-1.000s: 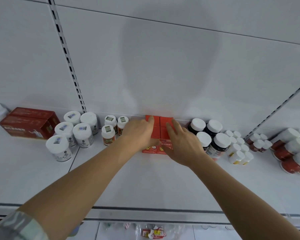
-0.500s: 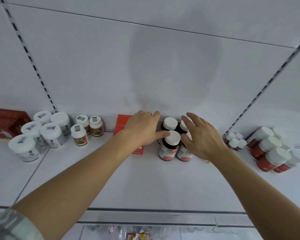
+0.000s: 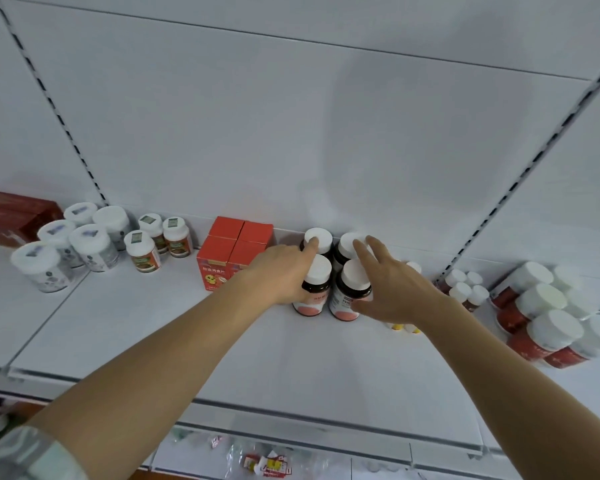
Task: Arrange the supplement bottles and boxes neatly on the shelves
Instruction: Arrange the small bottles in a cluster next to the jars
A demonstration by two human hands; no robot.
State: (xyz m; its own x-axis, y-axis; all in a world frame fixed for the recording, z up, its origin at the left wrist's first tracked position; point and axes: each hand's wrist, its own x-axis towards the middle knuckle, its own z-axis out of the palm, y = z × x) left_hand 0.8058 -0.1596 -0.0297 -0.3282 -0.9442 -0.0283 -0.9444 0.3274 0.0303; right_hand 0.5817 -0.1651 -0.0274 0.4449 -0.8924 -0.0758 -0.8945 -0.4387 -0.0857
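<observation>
Both hands flank a block of 4 dark bottles (image 3: 333,275) standing upright with white caps near the back of the shelf (image 3: 222,348). The left hand (image 3: 284,271) lies against the left side of the block, its fingers curled around the front-left bottle and 1 fingertip on the rear-left cap. The right hand (image 3: 392,289) presses the right side with fingers spread and fairly straight, 1 reaching onto the rear-right cap. Squeezing from both sides looks meant to close the gaps and square the 4 into a tight 2-by-2 group. Just left, nearly touching the left hand, 4 red boxes (image 3: 232,251) already sit as a neat block. Further left are small jars (image 3: 160,239) and larger white jars (image 3: 73,240), then long red boxes (image 3: 11,213) at the edge. Right of the dark bottles stand tiny bottles (image 3: 465,289), partly hidden, and red-labelled jars (image 3: 548,313) that lean in a loose heap, likely awaiting tidying. All bottles are capped, so contents cannot be told
</observation>
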